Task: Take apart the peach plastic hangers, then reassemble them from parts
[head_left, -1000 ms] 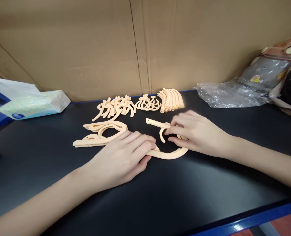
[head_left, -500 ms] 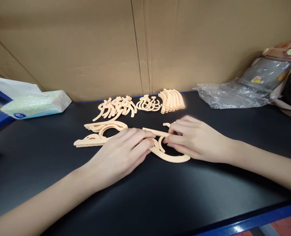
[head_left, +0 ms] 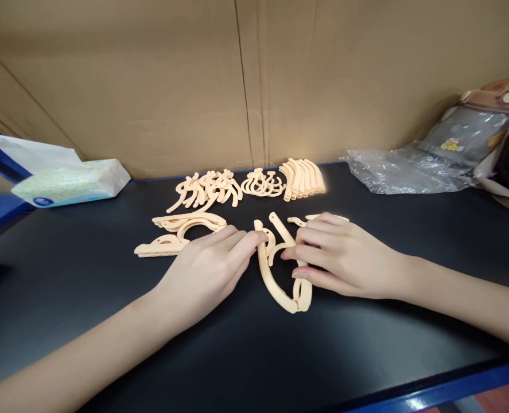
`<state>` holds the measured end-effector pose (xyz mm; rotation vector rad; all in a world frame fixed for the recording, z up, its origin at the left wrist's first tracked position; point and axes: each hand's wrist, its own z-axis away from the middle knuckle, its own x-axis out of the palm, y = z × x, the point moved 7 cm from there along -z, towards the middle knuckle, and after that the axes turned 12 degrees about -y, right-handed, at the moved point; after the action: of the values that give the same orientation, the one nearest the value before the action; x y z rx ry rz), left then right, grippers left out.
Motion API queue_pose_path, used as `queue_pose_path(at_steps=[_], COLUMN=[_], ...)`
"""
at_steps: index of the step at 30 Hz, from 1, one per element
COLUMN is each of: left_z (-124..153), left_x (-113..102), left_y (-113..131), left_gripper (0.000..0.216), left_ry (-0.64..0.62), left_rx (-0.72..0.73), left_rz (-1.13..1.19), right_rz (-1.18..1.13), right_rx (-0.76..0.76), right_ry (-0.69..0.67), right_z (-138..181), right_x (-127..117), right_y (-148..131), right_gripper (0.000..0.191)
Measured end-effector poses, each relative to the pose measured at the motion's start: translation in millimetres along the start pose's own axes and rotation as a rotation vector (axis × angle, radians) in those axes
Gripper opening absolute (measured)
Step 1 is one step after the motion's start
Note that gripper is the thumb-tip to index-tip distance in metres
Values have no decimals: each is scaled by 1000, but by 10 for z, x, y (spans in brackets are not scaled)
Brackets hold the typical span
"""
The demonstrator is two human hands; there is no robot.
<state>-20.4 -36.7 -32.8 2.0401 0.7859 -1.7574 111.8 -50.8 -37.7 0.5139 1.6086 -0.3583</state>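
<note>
A cream plastic folding hanger [head_left: 278,287] lies on the dark table between my hands, its two arms forming a narrow V with the joint toward me. My left hand [head_left: 211,261] pinches the left arm near its upper end. My right hand [head_left: 344,252] is closed around the right arm, hiding part of it. A curved hook piece shows between the arms, by my right fingertips. Just beyond my right hand lies a small loose cream piece [head_left: 296,221]. Beside my left hand rest folded hanger parts [head_left: 162,246], partly covered by it.
Along the back lie a pile of curved cream pieces [head_left: 206,189], a group of small hooks [head_left: 263,183] and a row of hanger arms [head_left: 303,179]. A tissue pack [head_left: 73,183] sits left; a clear plastic bag [head_left: 400,169] and a bottle [head_left: 465,135] stand right. Cardboard [head_left: 159,86] backs the table.
The hanger has turned from lying sideways to its joint end pointing toward me, its arms now in a V. My right hand has shifted slightly toward me.
</note>
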Motion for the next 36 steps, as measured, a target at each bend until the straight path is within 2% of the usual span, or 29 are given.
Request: queue_pose_path(at_steps=[6,14,23,30,36], left_z=[3,19,28,-5,-9], left_x=[-3,66,62,46,34], left_y=[-33,-104,-121,-106,-137], left_gripper=[21,28,22,21,19], left_ry=[-19,-66,-41,-11,16], left_rx=[-129,-284,-260,-160,-137], left_rz=[182,421,335,212,211], right_rz=[-15,104,114,179,107], right_rx=[-36,-104,-105,-88,-105], right_ry=[-34,29,35,53,49], right_z=[2,0,8,18,22], right_x=[23,-11,36,14,14], right_y=[-75,-174,-165,-146,-152], right_gripper=[29,24,26,21,25])
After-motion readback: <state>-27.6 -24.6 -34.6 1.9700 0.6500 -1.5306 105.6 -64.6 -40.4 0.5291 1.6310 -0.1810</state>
